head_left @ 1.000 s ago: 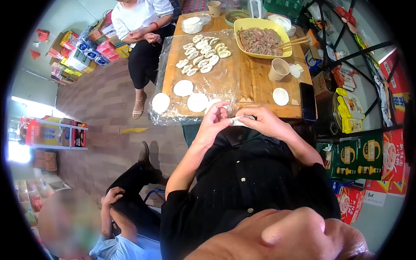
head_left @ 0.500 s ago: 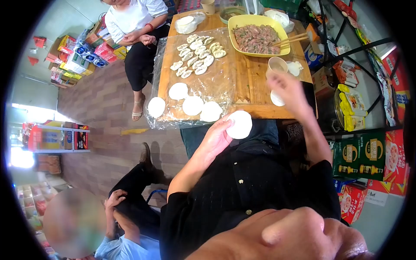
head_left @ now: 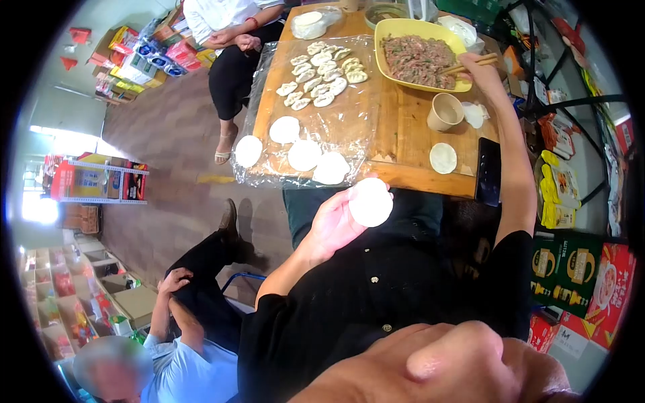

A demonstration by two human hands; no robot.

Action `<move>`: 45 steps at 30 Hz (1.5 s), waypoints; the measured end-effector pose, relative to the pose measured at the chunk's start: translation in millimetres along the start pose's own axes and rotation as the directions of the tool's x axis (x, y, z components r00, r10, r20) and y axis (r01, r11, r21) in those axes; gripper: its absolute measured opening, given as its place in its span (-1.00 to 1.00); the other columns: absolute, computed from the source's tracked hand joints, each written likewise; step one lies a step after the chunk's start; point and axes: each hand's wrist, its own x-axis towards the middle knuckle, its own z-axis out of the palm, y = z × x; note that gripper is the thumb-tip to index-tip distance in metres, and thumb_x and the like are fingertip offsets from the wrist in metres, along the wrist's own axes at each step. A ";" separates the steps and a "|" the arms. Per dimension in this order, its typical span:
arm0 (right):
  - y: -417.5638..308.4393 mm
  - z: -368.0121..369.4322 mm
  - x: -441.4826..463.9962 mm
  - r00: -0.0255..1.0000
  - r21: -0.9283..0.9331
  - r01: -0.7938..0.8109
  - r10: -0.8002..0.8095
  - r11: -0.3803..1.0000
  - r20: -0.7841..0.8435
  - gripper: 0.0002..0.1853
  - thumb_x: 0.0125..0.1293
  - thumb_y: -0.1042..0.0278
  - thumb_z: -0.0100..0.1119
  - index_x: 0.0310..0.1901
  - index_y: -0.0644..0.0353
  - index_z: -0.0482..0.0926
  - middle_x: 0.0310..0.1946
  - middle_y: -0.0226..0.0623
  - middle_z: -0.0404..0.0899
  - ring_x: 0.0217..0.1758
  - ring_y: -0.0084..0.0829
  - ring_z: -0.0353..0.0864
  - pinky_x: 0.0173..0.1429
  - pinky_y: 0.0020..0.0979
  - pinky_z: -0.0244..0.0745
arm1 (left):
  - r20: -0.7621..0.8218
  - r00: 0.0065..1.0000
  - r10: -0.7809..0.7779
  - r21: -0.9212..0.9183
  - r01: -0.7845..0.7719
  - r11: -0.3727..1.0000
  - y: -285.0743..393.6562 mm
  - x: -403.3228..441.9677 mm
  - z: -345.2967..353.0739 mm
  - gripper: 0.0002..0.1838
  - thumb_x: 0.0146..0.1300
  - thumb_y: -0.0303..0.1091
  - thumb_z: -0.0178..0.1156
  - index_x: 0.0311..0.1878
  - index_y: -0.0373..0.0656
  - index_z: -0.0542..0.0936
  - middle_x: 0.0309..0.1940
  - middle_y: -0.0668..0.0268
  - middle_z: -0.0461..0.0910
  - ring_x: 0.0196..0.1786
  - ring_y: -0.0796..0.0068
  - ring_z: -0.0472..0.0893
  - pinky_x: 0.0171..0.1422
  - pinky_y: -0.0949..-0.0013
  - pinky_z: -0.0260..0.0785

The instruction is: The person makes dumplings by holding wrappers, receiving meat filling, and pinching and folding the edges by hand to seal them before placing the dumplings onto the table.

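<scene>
The chopsticks (head_left: 489, 60) at the bowl (head_left: 457, 41) are now gripped by the right hand (head_left: 481, 72), moved up from the cup (head_left: 445, 112), while the wrapper (head_left: 371, 203) is still held by the left hand (head_left: 333, 226), well apart from the bowl's near side.

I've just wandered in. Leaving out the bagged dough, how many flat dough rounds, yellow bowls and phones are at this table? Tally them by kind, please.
Dough rounds on the plastic sheet: 4
Dough round on bare wood: 1
Dough round in the left hand: 1
Yellow bowl: 1
Phone: 1
Total: 8
</scene>
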 end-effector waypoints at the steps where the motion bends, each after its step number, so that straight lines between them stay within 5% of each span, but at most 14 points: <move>1: -5.3 2.4 -3.8 1.000 -0.008 0.019 -0.019 1.000 0.006 -0.64 0.39 0.19 0.18 0.06 0.27 0.60 -0.10 -0.44 0.59 -0.12 -0.64 0.57 -0.06 -0.59 0.55 | -0.022 1.000 -0.004 0.012 0.005 1.000 1.2 0.1 -1.5 -0.39 0.32 -0.36 0.06 0.40 -0.35 0.23 0.32 -0.02 0.38 0.41 0.02 0.34 0.52 0.05 0.16; 8: -94.7 8.8 -64.7 0.967 -0.382 0.226 -0.254 0.896 -0.023 -0.69 0.41 0.26 0.14 0.01 0.34 0.60 -0.20 -0.39 0.63 -0.12 -0.61 0.60 -0.01 -0.55 0.53 | -0.085 0.996 -0.031 0.065 0.037 0.997 8.1 10.2 -3.9 -0.31 0.27 -0.33 0.10 0.40 -0.45 0.16 0.36 -0.07 0.30 0.45 0.02 0.27 0.56 0.07 0.08; 10: -113.0 21.1 -79.1 0.935 -0.144 0.333 -0.346 0.932 -0.080 -0.70 0.39 0.24 0.13 -0.09 0.35 0.61 -0.26 -0.37 0.65 -0.23 -0.61 0.60 -0.03 -0.53 0.50 | -0.087 0.995 -0.043 0.065 0.049 0.997 9.9 16.6 -1.8 -0.30 0.26 -0.34 0.10 0.40 -0.48 0.16 0.37 -0.09 0.29 0.45 0.02 0.26 0.57 0.08 0.07; 16: -79.1 48.5 -56.3 0.939 0.014 0.344 -0.344 0.939 0.011 -0.71 0.41 0.22 0.18 -0.01 0.27 0.63 -0.16 -0.47 0.63 -0.10 -0.68 0.55 0.01 -0.58 0.49 | -0.072 0.993 -0.092 0.024 0.094 0.995 15.4 30.4 0.7 -0.36 0.27 -0.35 0.07 0.35 -0.51 0.21 0.33 -0.13 0.33 0.40 0.09 0.35 0.54 0.12 0.13; 18: -57.6 56.3 -38.0 0.975 0.187 0.164 -0.188 0.969 0.116 -0.69 0.43 0.27 0.15 0.04 0.32 0.59 -0.07 -0.34 0.60 0.02 -0.63 0.55 0.11 -0.57 0.49 | -0.088 0.991 -0.105 0.000 0.105 0.994 18.3 32.8 0.3 -0.36 0.25 -0.36 0.10 0.34 -0.51 0.21 0.32 -0.15 0.33 0.40 0.04 0.35 0.56 0.11 0.11; 20: -35.5 44.2 -22.2 0.974 0.108 0.159 -0.174 0.981 0.145 -0.71 0.42 0.29 0.16 0.04 0.32 0.59 -0.02 -0.31 0.59 0.02 -0.57 0.57 0.10 -0.52 0.55 | -0.103 0.990 -0.098 -0.001 0.099 0.995 21.4 36.0 -0.2 -0.35 0.24 -0.36 0.11 0.33 -0.51 0.22 0.32 -0.16 0.33 0.40 0.03 0.35 0.56 0.10 0.10; 22: -26.5 27.0 -16.5 0.994 0.351 -0.032 -0.009 0.936 0.112 -0.70 0.38 0.31 0.22 0.03 0.32 0.59 -0.05 -0.30 0.61 -0.01 -0.50 0.61 0.11 -0.44 0.63 | -0.120 0.988 -0.097 -0.005 0.097 0.995 25.1 40.0 -2.0 -0.35 0.24 -0.36 0.12 0.33 -0.51 0.22 0.31 -0.17 0.33 0.39 0.01 0.35 0.56 0.09 0.09; 28: -10.4 -33.1 -13.2 0.990 0.444 -0.133 0.095 0.886 0.106 -0.68 0.38 0.33 0.20 0.07 0.34 0.54 -0.03 -0.25 0.59 0.02 -0.41 0.63 0.15 -0.38 0.61 | -0.134 0.978 -0.162 -0.012 0.162 0.987 32.0 57.4 -2.9 -0.39 0.27 -0.34 0.13 0.31 -0.49 0.26 0.28 -0.15 0.37 0.38 0.01 0.36 0.55 0.10 0.11; 31: -42.1 -37.2 -19.7 0.999 0.281 -0.053 0.049 0.958 0.022 -0.67 0.43 0.26 0.15 0.07 0.32 0.54 -0.02 -0.23 0.60 0.04 -0.45 0.63 0.09 -0.44 0.60 | -0.144 0.973 -0.181 0.078 0.193 0.978 34.3 65.8 1.8 -0.40 0.29 -0.30 0.12 0.30 -0.49 0.28 0.29 -0.18 0.36 0.40 -0.09 0.31 0.57 0.04 0.05; 38: -71.7 28.4 -8.0 0.986 0.224 0.163 -0.168 0.961 0.007 -0.68 0.41 0.24 0.17 0.02 0.32 0.60 -0.11 -0.28 0.65 -0.03 -0.52 0.63 0.06 -0.51 0.58 | -0.152 0.971 -0.187 0.125 0.206 0.971 39.2 74.3 11.1 -0.39 0.33 -0.26 0.09 0.32 -0.48 0.26 0.34 -0.24 0.27 0.44 -0.11 0.26 0.59 0.03 0.02; 40: -77.1 38.0 -10.9 0.967 -0.151 0.253 -0.244 0.956 0.078 -0.73 0.41 0.24 0.18 -0.03 0.25 0.65 -0.13 -0.37 0.67 -0.08 -0.58 0.61 0.00 -0.50 0.53 | -0.147 0.966 -0.211 0.080 0.224 0.971 39.3 75.0 11.0 -0.42 0.35 -0.29 0.11 0.32 -0.44 0.26 0.32 -0.18 0.33 0.41 -0.01 0.34 0.56 0.11 0.09; 45: -70.1 49.3 -18.7 0.930 -0.213 0.344 -0.301 0.915 0.209 -0.76 0.35 0.24 0.26 -0.11 0.23 0.65 -0.21 -0.45 0.65 -0.19 -0.65 0.55 -0.11 -0.54 0.47 | -0.159 0.962 -0.220 0.065 0.233 0.970 43.1 76.8 13.9 -0.41 0.33 -0.29 0.14 0.32 -0.43 0.27 0.32 -0.19 0.32 0.41 -0.02 0.33 0.57 0.09 0.07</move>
